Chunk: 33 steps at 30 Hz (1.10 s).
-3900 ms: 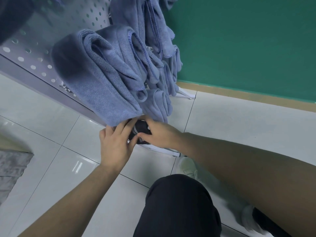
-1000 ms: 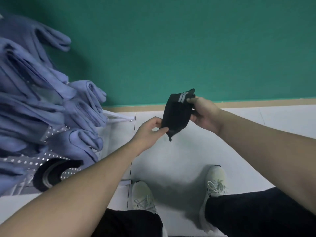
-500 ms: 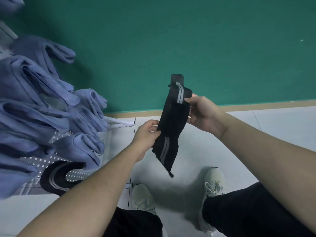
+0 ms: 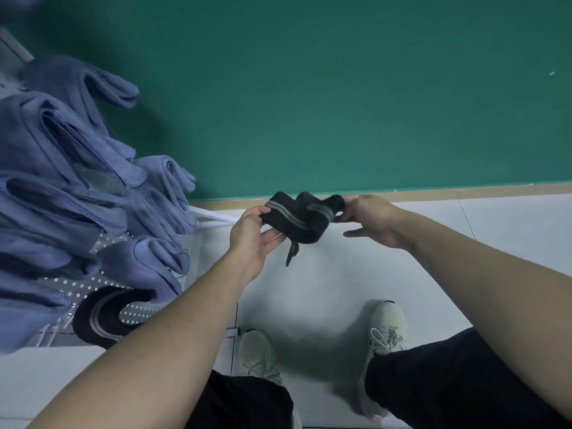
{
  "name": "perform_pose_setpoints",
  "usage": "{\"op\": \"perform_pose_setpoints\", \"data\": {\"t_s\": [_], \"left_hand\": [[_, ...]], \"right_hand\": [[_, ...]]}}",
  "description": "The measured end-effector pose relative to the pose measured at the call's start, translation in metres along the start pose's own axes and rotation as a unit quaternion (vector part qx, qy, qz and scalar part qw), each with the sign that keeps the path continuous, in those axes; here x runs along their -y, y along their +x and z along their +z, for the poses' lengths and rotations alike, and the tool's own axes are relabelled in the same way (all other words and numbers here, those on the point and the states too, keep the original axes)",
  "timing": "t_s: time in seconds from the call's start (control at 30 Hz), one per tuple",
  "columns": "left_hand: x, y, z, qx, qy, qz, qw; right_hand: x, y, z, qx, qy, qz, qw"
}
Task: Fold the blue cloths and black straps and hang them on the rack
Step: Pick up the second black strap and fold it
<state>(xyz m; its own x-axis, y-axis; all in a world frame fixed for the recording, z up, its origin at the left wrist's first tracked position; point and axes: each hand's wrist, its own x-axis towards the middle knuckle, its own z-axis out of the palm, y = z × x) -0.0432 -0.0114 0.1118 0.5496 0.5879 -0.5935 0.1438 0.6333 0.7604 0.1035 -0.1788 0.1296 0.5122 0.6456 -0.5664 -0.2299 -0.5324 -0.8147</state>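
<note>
Head view: your left hand (image 4: 252, 235) and right hand (image 4: 368, 219) each pinch an end of the black strap (image 4: 298, 219), twisted mid-air, likely for folding beside the rack (image 4: 136, 309).

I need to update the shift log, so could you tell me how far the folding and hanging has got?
Done: blue cloths and one black strap hang on the rack. In hand: left hand and right hand hold a second strap, twisted. Left: fold and hang it.

Left hand (image 4: 251, 239) and right hand (image 4: 370, 218) pinch a twisted black strap (image 4: 297, 218)
</note>
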Motion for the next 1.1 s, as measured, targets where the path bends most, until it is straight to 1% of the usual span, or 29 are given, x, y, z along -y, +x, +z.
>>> {"op": "perform_pose_setpoints", "data": {"t_s": [0.07,0.1,0.17,0.27,0.33,0.37,0.43,0.53,0.6,0.7,0.83,0.9,0.93,1.03,1.1], "left_hand": [[-0.002,0.0,0.0,-0.002,-0.02,0.007,1.0],[-0.003,0.001,-0.001,-0.003,-0.01,0.021,1.0],[-0.004,0.003,-0.002,-0.011,0.027,0.072,0.997],[-0.003,0.004,-0.001,-0.03,0.089,0.157,0.983],[-0.004,0.004,0.0,-0.031,0.123,0.193,0.973],[-0.004,0.004,0.0,-0.027,0.132,0.201,0.97],[-0.004,0.005,0.001,-0.012,0.144,0.21,0.967],[-0.004,0.006,0.003,0.02,0.153,0.205,0.967],[-0.004,0.005,0.004,0.049,0.153,0.192,0.968],[-0.005,0.002,0.005,0.06,0.135,0.168,0.975],[-0.009,0.005,0.003,0.031,0.045,0.127,0.99],[-0.009,0.004,0.001,0.026,0.017,0.083,0.996],[-0.007,0.002,0.001,0.031,0.013,0.055,0.998],[-0.002,0.004,-0.004,0.055,0.064,-0.002,0.996],[-0.001,0.004,-0.006,0.069,0.103,-0.009,0.992]], "right_hand": [[-0.003,-0.002,0.001,-0.006,-0.089,0.022,0.996],[-0.005,-0.002,0.001,-0.007,-0.121,0.035,0.992],[-0.008,-0.002,0.0,-0.008,-0.172,0.059,0.983],[-0.014,0.004,-0.003,-0.009,-0.249,0.086,0.965],[-0.019,0.007,-0.002,-0.012,-0.274,0.092,0.957],[-0.021,0.008,-0.001,-0.022,-0.269,0.086,0.959],[-0.023,0.012,0.002,-0.04,-0.222,0.051,0.973],[-0.016,0.012,0.013,0.0,-0.123,-0.017,0.992],[-0.006,0.012,0.024,0.028,-0.067,-0.055,0.996],[0.004,0.013,0.034,0.04,-0.043,-0.08,0.995],[0.009,0.004,0.037,0.088,-0.048,-0.081,0.992],[0.008,0.001,0.041,0.08,-0.035,-0.077,0.993],[0.01,-0.001,0.045,0.064,-0.015,-0.077,0.995],[0.01,0.005,0.057,0.002,0.049,-0.095,0.994],[0.014,0.007,0.066,-0.03,0.103,-0.077,0.991]]}}
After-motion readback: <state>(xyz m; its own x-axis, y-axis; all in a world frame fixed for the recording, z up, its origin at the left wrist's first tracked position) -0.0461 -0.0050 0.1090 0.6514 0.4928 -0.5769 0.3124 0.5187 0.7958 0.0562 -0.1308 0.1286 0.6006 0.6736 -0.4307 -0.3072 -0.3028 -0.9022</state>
